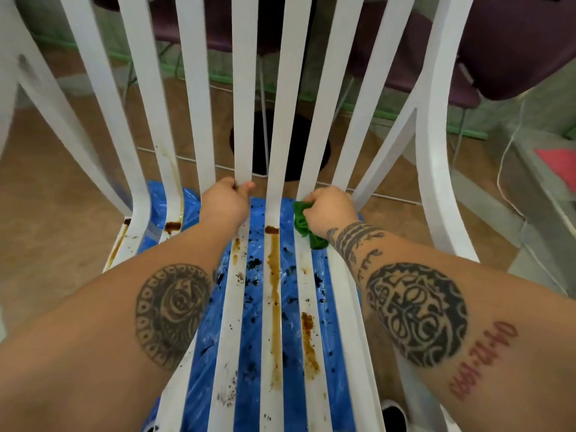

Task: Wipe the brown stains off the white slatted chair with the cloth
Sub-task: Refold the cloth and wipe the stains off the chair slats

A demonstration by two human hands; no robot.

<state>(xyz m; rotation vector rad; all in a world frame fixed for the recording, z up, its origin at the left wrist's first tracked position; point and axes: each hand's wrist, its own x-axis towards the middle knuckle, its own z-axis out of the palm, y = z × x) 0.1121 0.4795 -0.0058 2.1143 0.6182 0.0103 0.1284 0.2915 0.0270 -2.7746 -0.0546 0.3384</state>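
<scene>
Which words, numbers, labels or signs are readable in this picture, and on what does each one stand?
"04-12-19": red tattoo on the right forearm, written along the arm; the final two digits are blurred, perhaps "91".
Dark script-like tattoo marks near the right wrist: not readable.
White chair, green cloth, blue sheet: no writing visible.

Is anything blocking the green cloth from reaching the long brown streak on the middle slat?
Nothing visible. The cloth, in the right hand, lies one slat right of the streak, an open gap between; the left hand grips a back slat left of it.
</scene>
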